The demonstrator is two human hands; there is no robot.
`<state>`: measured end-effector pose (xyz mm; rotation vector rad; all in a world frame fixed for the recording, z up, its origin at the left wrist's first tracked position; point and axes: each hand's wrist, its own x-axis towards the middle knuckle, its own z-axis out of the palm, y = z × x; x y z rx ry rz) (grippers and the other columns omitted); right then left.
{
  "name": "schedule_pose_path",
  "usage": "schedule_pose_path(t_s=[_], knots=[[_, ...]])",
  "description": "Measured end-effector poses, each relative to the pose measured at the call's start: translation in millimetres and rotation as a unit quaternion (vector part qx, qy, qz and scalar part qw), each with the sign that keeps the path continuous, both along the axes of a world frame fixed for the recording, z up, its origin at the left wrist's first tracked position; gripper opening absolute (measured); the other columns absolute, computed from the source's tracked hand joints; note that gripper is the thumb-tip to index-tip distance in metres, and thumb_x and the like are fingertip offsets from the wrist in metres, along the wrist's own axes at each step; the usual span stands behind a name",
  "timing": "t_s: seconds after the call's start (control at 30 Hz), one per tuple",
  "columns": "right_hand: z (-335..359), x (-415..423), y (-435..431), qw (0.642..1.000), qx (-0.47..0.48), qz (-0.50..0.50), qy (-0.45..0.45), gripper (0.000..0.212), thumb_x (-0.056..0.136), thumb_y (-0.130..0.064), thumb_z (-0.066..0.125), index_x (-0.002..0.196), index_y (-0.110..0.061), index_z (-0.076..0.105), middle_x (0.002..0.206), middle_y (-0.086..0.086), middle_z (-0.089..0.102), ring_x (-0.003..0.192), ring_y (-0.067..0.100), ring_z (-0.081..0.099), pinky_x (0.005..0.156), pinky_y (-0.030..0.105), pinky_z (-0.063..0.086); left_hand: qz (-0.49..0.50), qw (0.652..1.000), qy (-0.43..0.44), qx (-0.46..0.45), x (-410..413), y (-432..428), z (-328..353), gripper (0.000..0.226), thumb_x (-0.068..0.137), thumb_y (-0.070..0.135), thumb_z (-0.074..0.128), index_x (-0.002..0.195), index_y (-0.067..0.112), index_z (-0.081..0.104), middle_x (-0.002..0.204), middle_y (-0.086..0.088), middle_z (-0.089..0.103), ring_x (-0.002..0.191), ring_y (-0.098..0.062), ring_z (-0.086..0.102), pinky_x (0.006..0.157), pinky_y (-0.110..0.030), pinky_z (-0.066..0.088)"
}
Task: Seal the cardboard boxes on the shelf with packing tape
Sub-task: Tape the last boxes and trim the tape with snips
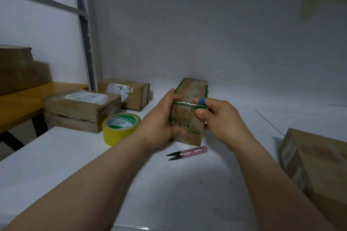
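Cardboard box [189, 99], long and narrow with green printing along its edges and glossy tape down its top, sits on the white shelf [169, 184] at the middle of the view, its short end facing the camera. The left hand [159, 118] wraps the box's left side, its grip curled round the near corner with the thumb on the top edge. The right hand [219, 116] pinches the right corner: the index finger, which wears a blue band [201, 101], lies on the top edge and the thumb presses the near face. Pink thread snips [187, 153] lie just in front of the box, blades pointing left. A yellow tape roll [121, 127] lies flat just left of the left hand. Behind the roll are two stacked boxes [80, 110], then a labelled box [127, 92] by the wall. A blurred carton [315, 159] is at the right edge.
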<state>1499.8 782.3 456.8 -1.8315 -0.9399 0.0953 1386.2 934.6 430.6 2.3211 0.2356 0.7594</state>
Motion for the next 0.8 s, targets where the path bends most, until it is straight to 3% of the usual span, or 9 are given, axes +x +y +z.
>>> schedule_pose_path(t_s=[0.1,0.17,0.23,0.3,0.37,0.43,0.53,0.67,0.8], knots=[[2,-3,-1,1.0,-0.009,0.001,-0.015,0.033,0.1,-0.026,0.06,0.133,-0.032,0.063,0.121,-0.002,0.069,0.105,0.016,0.067,0.094,0.042,0.058,0.006,1.0,0.018,-0.001,-5,-8,15,0.083,0.069,0.048,0.087,0.134,0.032,0.037,0.12,0.03,0.041,0.098,0.015,0.054,0.077,-0.007,0.048],[3,-8,-3,1.0,-0.011,0.001,-0.024,0.035,0.1,-0.028,0.061,0.134,-0.032,0.062,0.12,-0.004,0.068,0.104,0.015,0.067,0.094,0.04,0.058,0.033,0.999,0.037,-0.015,-7,-14,36,0.067,0.073,0.08,0.062,0.111,0.026,0.05,0.112,0.009,0.05,0.09,-0.005,0.057,0.078,-0.029,0.053],[3,-12,-2,0.999,-0.012,0.01,-0.033,0.036,0.097,-0.029,0.064,0.133,-0.03,0.063,0.115,-0.002,0.07,0.1,0.015,0.069,0.093,0.039,0.058,0.1,0.994,0.048,0.007,5,-18,60,0.074,0.079,0.091,0.029,0.093,0.022,0.053,0.101,-0.002,0.057,0.088,-0.022,0.058,0.079,-0.043,0.05],[5,-19,-2,0.998,-0.028,0.014,-0.054,0.036,0.097,-0.03,0.065,0.133,-0.029,0.065,0.111,0.0,0.072,0.097,0.015,0.069,0.091,0.033,0.057,0.194,0.978,0.068,0.045,28,-16,82,0.083,0.086,0.086,0.013,0.111,0.018,0.055,0.121,-0.014,0.059,0.113,-0.036,0.055,0.099,-0.055,0.043],[7,-27,-3,0.996,-0.038,0.011,-0.084,0.037,0.096,-0.032,0.066,0.132,-0.027,0.065,0.107,-0.001,0.072,0.094,0.014,0.068,0.087,0.029,0.056,0.255,0.954,0.139,0.076,51,-14,97,0.087,0.092,0.077,0.008,0.144,0.015,0.039,0.151,-0.022,0.037,0.142,-0.044,0.029,0.116,-0.06,0.022],[7,-33,-4,0.995,-0.035,0.017,-0.091,0.037,0.093,-0.034,0.07,0.13,-0.028,0.067,0.098,-0.006,0.072,0.088,0.01,0.068,0.083,0.025,0.055,0.27,0.935,0.213,0.086,66,-10,95,0.084,0.096,0.073,0.007,0.157,0.017,0.02,0.161,-0.023,0.018,0.15,-0.043,0.011,0.12,-0.061,0.008],[8,-34,-3,0.995,-0.04,0.027,-0.091,0.032,0.09,-0.033,0.073,0.122,-0.03,0.072,0.083,-0.012,0.068,0.074,0.004,0.065,0.069,0.017,0.05,0.226,0.931,0.286,0.017,73,-5,81,0.079,0.099,0.068,0.009,0.16,0.017,0.007,0.164,-0.022,0.015,0.15,-0.043,0.016,0.12,-0.058,0.015],[10,-26,-5,0.997,-0.038,0.057,-0.036,0.03,0.085,-0.035,0.078,0.115,-0.034,0.075,0.083,-0.013,0.072,0.074,0.0,0.068,0.067,0.015,0.053,0.183,0.933,0.304,0.066,70,-11,88,0.063,0.107,0.053,0.016,0.159,0.018,0.012,0.16,-0.02,0.024,0.144,-0.042,0.029,0.117,-0.053,0.027],[19,-23,-11,0.986,0.041,0.074,0.143,0.021,0.087,-0.041,0.074,0.089,-0.021,0.081,0.083,-0.001,0.077,0.078,0.016,0.074,0.077,0.038,0.063,0.181,0.92,0.328,0.112,70,-5,84,0.065,0.104,0.053,0.033,0.158,0.023,0.013,0.157,-0.022,0.029,0.14,-0.042,0.035,0.114,-0.048,0.033]])
